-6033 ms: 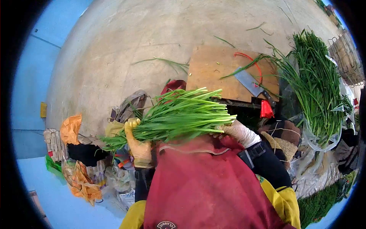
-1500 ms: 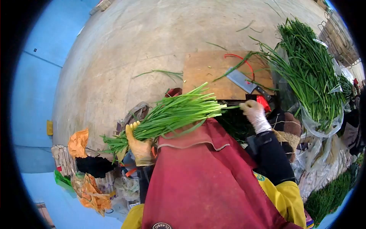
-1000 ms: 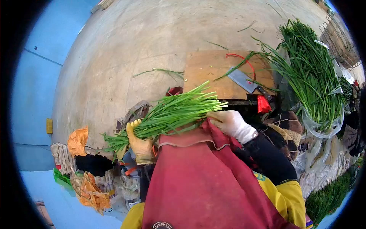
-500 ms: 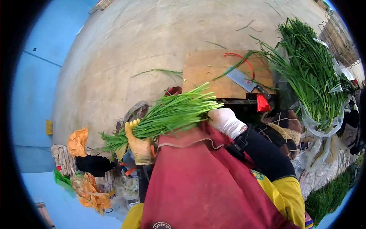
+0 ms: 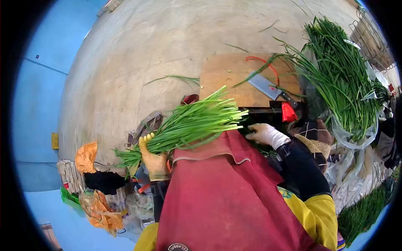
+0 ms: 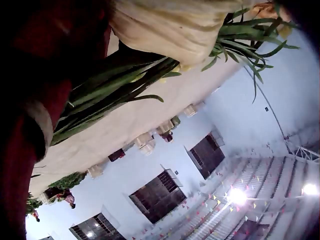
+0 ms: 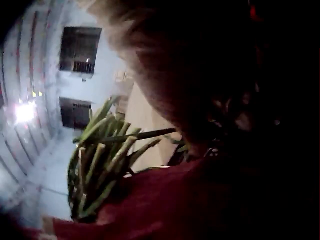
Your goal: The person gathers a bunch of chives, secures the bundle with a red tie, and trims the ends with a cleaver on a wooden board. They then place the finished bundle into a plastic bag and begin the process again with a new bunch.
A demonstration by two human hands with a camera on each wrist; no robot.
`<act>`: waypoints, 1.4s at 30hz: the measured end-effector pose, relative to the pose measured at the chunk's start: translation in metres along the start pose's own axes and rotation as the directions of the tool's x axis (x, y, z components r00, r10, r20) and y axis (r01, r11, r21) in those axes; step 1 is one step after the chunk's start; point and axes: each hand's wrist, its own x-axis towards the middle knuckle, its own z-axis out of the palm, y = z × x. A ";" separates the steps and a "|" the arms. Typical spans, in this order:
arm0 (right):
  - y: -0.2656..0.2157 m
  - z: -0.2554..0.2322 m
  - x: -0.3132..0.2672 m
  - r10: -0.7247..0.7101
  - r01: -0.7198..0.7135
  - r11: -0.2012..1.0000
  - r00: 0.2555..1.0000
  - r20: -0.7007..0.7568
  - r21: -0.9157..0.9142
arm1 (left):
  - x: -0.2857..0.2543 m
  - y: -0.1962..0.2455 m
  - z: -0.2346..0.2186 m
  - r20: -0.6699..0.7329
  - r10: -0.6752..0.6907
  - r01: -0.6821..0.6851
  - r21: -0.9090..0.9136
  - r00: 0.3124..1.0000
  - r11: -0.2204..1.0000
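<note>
A thick bunch of garlic chives (image 5: 188,125) lies across the lap of a dark red apron (image 5: 217,188), pale cut ends pointing right. Around its leafy end curl the fingers of my gloved left hand (image 5: 154,161), its yellowed glove (image 6: 170,30) also showing in the left wrist view. My right hand (image 5: 266,134), in a whitish glove, is just right of the stem ends, fingers bent. The right wrist view shows the stem ends (image 7: 107,155) beside that hand, and one green blade (image 7: 155,134) reaching to its edge. Whether the fingertips pinch a blade I cannot tell.
Ahead, a wooden board (image 5: 226,79) bears a cleaver (image 5: 264,85), a red strip (image 5: 274,71) and loose blades. A red object (image 5: 288,112) sits by the handle. At right stands a large heap of chives (image 5: 341,79) in plastic; orange bags (image 5: 102,213) lie left.
My right hand pulled away from the stem ends to the right, returned to them, and is now off to their right again. The left hand keeps its grip on the bunch.
</note>
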 end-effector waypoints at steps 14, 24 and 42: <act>-0.050 0.054 0.023 -0.410 0.130 0.062 0.907 -0.093 0.990 | -0.008 -0.010 0.006 0.230 0.168 -0.269 0.535 0.959 0.801; 0.021 -0.035 -0.046 -0.476 0.390 0.213 0.842 -0.253 0.896 | -0.007 -0.014 -0.001 0.142 0.150 -0.193 0.377 0.979 0.906; 0.005 0.004 -0.027 -0.256 -0.036 0.602 0.938 0.235 0.798 | -0.006 0.016 0.034 -0.021 0.101 -0.103 -0.161 0.995 0.982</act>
